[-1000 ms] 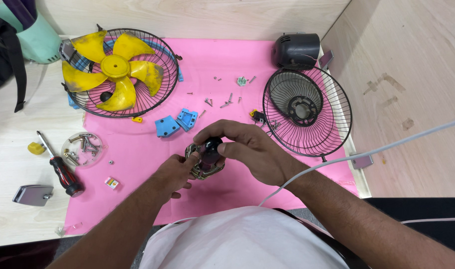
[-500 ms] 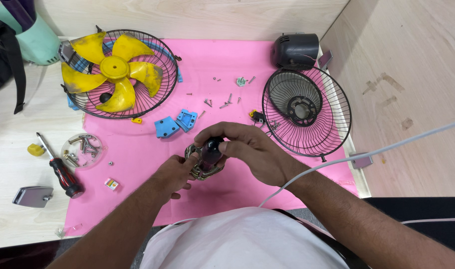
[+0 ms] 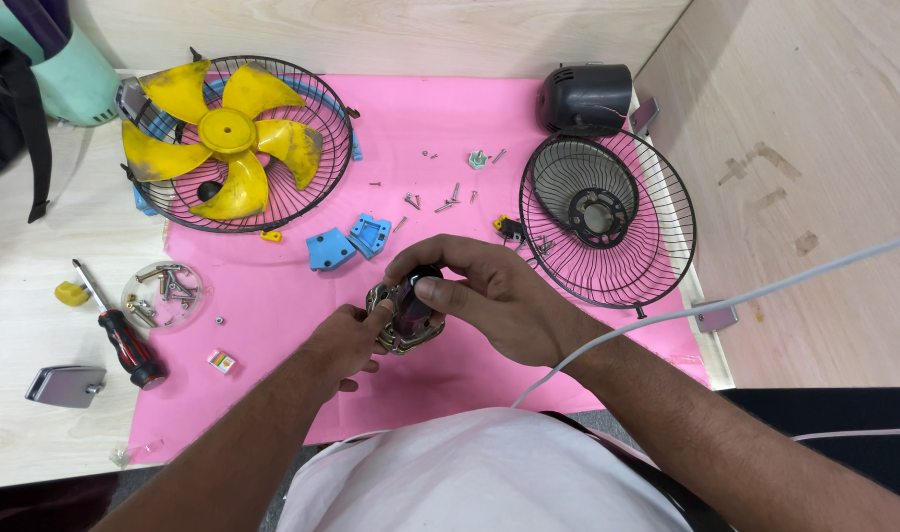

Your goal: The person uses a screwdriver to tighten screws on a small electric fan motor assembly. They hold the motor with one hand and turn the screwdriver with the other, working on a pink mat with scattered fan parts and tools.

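Note:
Both my hands hold a small fan motor [image 3: 407, 317] with a brassy metal frame and dark core, low over the pink mat [image 3: 450, 118]. My left hand [image 3: 347, 340] grips its left side from below. Over its top and right side curl the fingers of my right hand [image 3: 484, 296]. Much of the motor is hidden by my fingers.
A yellow fan blade [image 3: 224, 138] lies in a black wire grille at the back left. Another wire grille [image 3: 608, 212] and a black motor housing [image 3: 586, 99] sit at the right. Two blue plastic pieces [image 3: 350, 241], loose screws [image 3: 440, 197], a screw dish [image 3: 162, 294] and a red-handled screwdriver [image 3: 120, 330] lie around.
My hands stay in the same spot on the motor; the fingers of my right hand have shifted slightly over its top.

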